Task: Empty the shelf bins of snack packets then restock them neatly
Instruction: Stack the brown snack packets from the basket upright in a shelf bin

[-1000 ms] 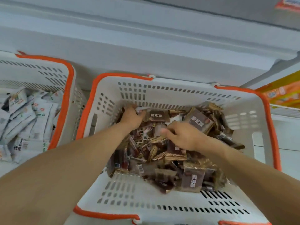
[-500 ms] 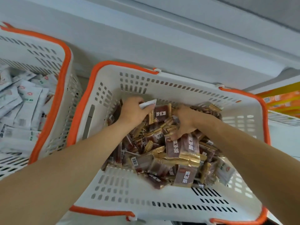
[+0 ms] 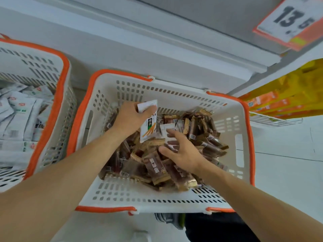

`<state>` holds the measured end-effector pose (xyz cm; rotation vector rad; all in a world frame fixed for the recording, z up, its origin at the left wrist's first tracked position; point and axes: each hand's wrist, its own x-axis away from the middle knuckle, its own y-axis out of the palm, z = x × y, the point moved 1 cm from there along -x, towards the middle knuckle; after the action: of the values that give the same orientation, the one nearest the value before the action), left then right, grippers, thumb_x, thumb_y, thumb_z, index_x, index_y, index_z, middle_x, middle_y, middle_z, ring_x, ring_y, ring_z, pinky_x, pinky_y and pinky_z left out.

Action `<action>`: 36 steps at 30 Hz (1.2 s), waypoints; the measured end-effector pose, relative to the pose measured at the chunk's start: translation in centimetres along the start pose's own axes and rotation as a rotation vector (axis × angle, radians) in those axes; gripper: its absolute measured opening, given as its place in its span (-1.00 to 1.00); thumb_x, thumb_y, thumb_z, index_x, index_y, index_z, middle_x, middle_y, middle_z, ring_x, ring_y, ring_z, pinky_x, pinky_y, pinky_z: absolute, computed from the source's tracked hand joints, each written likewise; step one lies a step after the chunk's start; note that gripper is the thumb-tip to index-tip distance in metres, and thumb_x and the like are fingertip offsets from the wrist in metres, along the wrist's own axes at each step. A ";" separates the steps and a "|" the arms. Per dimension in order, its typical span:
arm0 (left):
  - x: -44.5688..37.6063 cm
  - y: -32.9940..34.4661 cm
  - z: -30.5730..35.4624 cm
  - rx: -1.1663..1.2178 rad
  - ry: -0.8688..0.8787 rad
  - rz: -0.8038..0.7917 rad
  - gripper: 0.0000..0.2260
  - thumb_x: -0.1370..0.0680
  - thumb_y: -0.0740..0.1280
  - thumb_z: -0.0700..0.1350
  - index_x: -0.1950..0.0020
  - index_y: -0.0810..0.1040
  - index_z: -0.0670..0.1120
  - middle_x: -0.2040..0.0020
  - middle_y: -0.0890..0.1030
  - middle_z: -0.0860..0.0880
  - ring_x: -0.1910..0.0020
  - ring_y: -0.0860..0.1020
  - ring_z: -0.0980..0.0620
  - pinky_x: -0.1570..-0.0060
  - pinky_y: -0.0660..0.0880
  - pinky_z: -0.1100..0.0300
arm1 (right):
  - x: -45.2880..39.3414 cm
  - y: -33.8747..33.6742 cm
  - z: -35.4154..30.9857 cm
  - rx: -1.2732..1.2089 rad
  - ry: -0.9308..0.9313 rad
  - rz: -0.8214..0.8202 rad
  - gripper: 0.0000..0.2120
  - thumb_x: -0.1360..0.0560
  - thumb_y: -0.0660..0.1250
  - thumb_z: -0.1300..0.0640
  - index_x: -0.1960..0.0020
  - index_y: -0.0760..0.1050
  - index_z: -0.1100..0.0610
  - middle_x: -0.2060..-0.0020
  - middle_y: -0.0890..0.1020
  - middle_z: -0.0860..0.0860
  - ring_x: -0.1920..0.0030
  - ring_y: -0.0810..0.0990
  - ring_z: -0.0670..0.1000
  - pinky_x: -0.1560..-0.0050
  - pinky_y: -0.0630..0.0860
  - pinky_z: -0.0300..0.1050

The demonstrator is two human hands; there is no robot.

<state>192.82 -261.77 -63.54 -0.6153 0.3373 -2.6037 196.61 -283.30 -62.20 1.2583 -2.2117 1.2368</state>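
The white packet (image 3: 148,125) hangs at frame centre, long axis running top to bottom, your left hand (image 3: 130,119) pinching its upper end. Your right hand (image 3: 183,154), fingers spread and holding nothing, rests just lower right on the brown packets (image 3: 157,168) in the middle bin (image 3: 174,201).

- The white packet (image 3: 148,123) pinched in the left grip (image 3: 130,119) read "辣条".
- The orange-edged price sign (image 3: 291,20), far up-right of both grips, showed "13".
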 end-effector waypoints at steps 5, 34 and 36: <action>0.6 -1.0 1.0 0.040 -0.061 0.003 -0.44 -0.53 0.33 0.29 0.26 0.51 -0.24 0.41 0.39 -0.15 0.37 0.35 -0.05 0.27 0.28 0.10 | 2.4 1.2 0.7 0.344 0.168 -0.078 -0.05 -0.41 0.33 -0.42 -0.61 -0.07 -0.14 -0.54 0.17 0.07 -0.51 0.23 0.22 -0.46 0.30 0.27; 0.1 2.5 -3.3 -0.667 0.038 -0.600 -0.63 -0.69 0.14 0.12 -0.29 0.46 -0.14 0.04 0.53 -0.01 0.09 0.49 0.02 0.12 0.34 0.13 | -1.8 0.2 4.1 -0.103 0.196 -0.169 -0.41 -0.49 0.48 -0.06 -0.45 0.39 0.02 -0.26 0.61 -0.03 -0.20 0.59 0.00 -0.29 0.52 0.01; 0.3 1.2 -4.9 -0.653 -0.033 -0.609 -0.59 -0.67 0.15 0.15 -0.23 0.50 -0.18 0.05 0.56 -0.06 0.10 0.53 -0.03 0.14 0.39 0.09 | -3.0 -0.9 4.1 -0.035 0.193 0.039 -0.58 -0.56 0.42 0.03 -0.38 0.45 0.08 -0.22 0.62 0.01 -0.16 0.62 0.03 -0.24 0.57 0.02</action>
<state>190.74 -262.33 -68.11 -1.1161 1.1743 -3.0297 199.59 -285.12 -65.96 1.0408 -2.1184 1.2708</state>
